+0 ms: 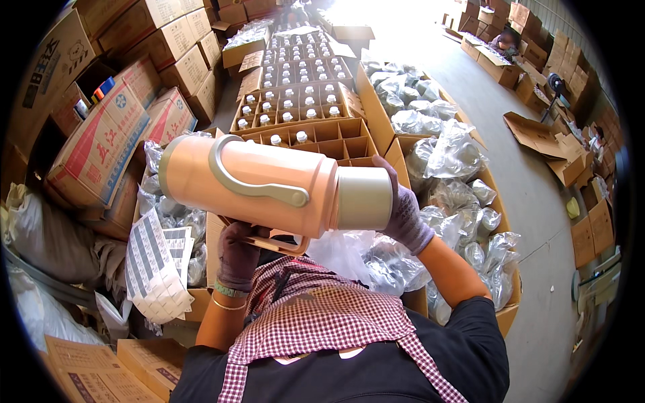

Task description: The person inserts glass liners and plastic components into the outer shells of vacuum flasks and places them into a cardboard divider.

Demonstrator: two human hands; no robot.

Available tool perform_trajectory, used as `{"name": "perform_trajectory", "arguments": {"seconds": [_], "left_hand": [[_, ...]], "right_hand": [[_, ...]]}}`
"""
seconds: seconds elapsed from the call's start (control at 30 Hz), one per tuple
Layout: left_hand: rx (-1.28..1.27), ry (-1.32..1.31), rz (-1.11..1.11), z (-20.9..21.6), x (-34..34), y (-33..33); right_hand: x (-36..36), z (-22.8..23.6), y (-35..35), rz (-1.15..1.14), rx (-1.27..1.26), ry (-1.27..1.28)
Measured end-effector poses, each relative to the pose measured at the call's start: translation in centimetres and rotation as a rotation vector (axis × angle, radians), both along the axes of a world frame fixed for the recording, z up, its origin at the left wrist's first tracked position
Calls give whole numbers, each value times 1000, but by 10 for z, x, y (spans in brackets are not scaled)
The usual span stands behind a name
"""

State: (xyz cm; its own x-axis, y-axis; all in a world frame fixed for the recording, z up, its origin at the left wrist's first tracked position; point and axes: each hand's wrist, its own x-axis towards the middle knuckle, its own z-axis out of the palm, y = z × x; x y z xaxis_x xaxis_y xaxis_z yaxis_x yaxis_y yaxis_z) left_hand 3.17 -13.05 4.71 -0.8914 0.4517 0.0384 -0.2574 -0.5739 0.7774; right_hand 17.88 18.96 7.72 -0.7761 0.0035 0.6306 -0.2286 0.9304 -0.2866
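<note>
A large peach vacuum flask (pixel 269 176) lies sideways in the air in front of my chest. It has a grey base at the left, a grey cap (pixel 363 198) at the right and a carrying loop along its body. My gloved left hand (pixel 238 254) is closed around the side handle (pixel 279 245) below the body. At the other end, my gloved right hand (pixel 407 213) grips the grey cap, its fingers partly hidden behind it. Just beyond the flask stands a divided carton (pixel 346 144) with a few white-capped bottles (pixel 277 140) in its cells.
Cartons of white-capped bottles (pixel 289 104) run away from me. Open boxes of plastic-wrapped grey parts (pixel 453 154) stand at right. Printed sheets (pixel 151 258) lie at left, near stacked cartons (pixel 101 144). Another person (pixel 505 41) is far right, beyond the grey floor (pixel 531 269).
</note>
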Motion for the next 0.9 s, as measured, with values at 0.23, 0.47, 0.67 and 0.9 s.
{"name": "perform_trajectory", "arguments": {"seconds": [0.23,0.47,0.67,0.9], "left_hand": [[-68,141,-22,-24,-9,-3],[133,24,-113,-14,-13,-5],[114,-32,-122,0,-5,-7],[75,89,64,9,-2,3]], "right_hand": [[30,48,-1,307,-684,-419],[24,45,-15,314,-315,-262],[17,44,-13,210,171,57],[5,-39,-6,515,-1559,-1236]]}}
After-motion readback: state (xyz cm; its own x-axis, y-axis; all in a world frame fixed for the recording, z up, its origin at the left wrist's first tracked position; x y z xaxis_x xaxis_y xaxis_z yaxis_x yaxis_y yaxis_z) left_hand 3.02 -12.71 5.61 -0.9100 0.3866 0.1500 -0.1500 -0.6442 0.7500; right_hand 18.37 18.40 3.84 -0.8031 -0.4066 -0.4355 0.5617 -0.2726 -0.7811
